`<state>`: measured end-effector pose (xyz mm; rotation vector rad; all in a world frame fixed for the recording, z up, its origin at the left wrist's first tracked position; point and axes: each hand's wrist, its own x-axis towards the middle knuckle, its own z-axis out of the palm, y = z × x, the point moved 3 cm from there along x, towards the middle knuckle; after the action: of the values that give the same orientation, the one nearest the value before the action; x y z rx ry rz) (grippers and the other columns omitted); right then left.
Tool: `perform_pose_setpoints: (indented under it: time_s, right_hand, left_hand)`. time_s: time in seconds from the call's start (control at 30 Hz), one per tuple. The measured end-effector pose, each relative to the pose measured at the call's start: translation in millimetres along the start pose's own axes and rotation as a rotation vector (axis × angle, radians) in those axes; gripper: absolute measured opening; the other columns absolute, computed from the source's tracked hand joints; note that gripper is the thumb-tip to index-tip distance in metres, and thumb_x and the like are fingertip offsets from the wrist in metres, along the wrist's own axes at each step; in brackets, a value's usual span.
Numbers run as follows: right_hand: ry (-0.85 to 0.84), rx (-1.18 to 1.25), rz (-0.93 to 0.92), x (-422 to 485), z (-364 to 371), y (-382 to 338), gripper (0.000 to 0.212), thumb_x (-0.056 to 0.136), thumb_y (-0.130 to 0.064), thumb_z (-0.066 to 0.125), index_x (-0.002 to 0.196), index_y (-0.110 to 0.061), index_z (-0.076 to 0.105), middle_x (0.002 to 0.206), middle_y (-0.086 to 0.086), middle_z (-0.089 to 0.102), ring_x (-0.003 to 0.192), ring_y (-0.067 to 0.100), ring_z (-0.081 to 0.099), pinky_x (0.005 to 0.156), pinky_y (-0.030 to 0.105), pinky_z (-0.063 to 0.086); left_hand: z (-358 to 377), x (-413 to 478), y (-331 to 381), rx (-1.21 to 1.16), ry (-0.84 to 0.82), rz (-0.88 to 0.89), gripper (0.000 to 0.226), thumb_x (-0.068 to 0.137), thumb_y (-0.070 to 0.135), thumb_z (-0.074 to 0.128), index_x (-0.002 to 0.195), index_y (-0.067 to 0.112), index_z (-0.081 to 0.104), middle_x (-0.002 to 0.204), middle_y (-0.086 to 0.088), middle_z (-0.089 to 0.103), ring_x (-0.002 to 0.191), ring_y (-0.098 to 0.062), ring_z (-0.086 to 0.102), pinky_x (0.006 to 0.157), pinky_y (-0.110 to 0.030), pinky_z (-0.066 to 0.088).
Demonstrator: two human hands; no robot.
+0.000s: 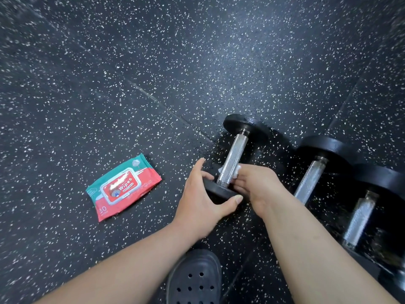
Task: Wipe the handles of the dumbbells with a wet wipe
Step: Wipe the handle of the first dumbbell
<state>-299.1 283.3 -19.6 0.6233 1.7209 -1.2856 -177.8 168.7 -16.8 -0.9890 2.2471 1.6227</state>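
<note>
Three black dumbbells with knurled silver handles lie side by side on the speckled floor. My left hand (203, 198) grips the near weight head of the leftmost dumbbell (235, 154). Low on that dumbbell's handle, my right hand (254, 185) pinches a white wet wipe (236, 171) around the bar. Only small bits of the wipe show beside the handle. The middle dumbbell (310, 178) and the right dumbbell (359, 218) lie untouched to the right.
A red and teal pack of wipes (123, 187) lies flat on the floor to the left of my hands, its lid closed. A black perforated clog (195, 279) is at the bottom centre. Dark speckled rubber floor (153, 73) stretches beyond.
</note>
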Motion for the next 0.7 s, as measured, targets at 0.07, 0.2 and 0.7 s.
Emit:
perform_pose_setpoints:
  time_s: [0.07,0.2,0.7]
  right_hand:
    - [0.036,-0.018,-0.016,-1.1,-0.4,-1.3,0.024,0.096,-0.005,0.059,0.101,-0.012,0.082,0.095,0.006,0.083,0.095,0.02,0.078,0.091,0.035,0.059]
    - [-0.061,0.044,0.059,1.1,9.6,-1.8,0.026,0.1,-0.01,0.057,0.106,-0.008,0.083,0.107,0.015,0.081,0.112,0.032,0.074,0.106,0.046,0.056]
    - [0.378,-0.504,-0.541,-45.4,-6.4,-10.0,0.005,0.093,-0.034,0.079,0.094,-0.034,0.075,0.077,-0.019,0.075,0.073,-0.004,0.068,0.08,0.028,0.056]
  left_hand:
    - [0.1,0.3,-0.7,-0.006,-0.001,0.002,0.126,0.059,0.076,0.08,0.161,0.045,0.013,0.126,0.026,0.047,0.123,-0.002,0.053,0.111,-0.036,0.045]
    - [-1.4,1.1,-0.8,-0.019,0.001,0.003,0.127,0.058,0.076,0.08,0.161,0.043,0.014,0.126,0.026,0.048,0.122,-0.001,0.054,0.111,-0.034,0.043]
    - [4.8,-1.6,-3.1,-0.074,0.037,0.005,0.13,0.058,0.075,0.082,0.162,0.042,0.013,0.13,0.024,0.048,0.126,-0.004,0.053,0.112,-0.034,0.043]
